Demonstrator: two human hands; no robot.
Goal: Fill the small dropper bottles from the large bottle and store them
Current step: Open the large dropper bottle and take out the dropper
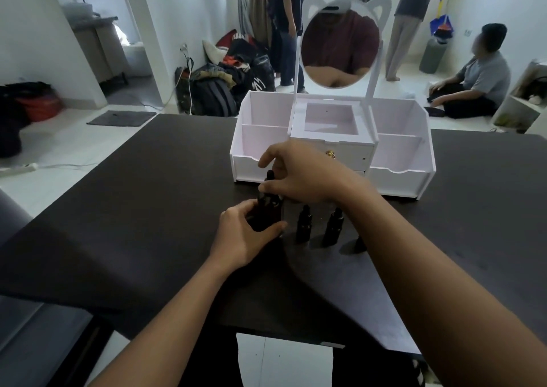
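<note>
Nearest to us, two bare forearms reach from the near edge over the dark table (pixel 118 223). The left hand (pixel 245 232) is wrapped around the body of the large bottle (pixel 265 209), a dark bottle standing on the table near its middle, with thumb and fingers curled tight against its sides. The right hand (pixel 299 173) comes down on the top of the same bottle. Its thumb lies across the neck below the black cap (pixel 269 175) and its forefinger arches above.

We cannot see the fingers behind the cap, so how firmly that hand grips is hard to judge. Just right of the large bottle stand two small dropper bottles (pixel 304 223), upright and close together. A third dark shape (pixel 359 243) is mostly hidden behind the right forearm. Everything dark on the dark table blurs together.

Beyond the hands sits a white organizer (pixel 399 179) with open side trays, a gold knob (pixel 329 152) and an oval mirror (pixel 340 49) with cat ears. On the pale floor beyond the table we see a pile of bags (pixel 225 81) at the far left, a grey mat (pixel 121 117), and a seated person (pixel 473 81) at the far right.
</note>
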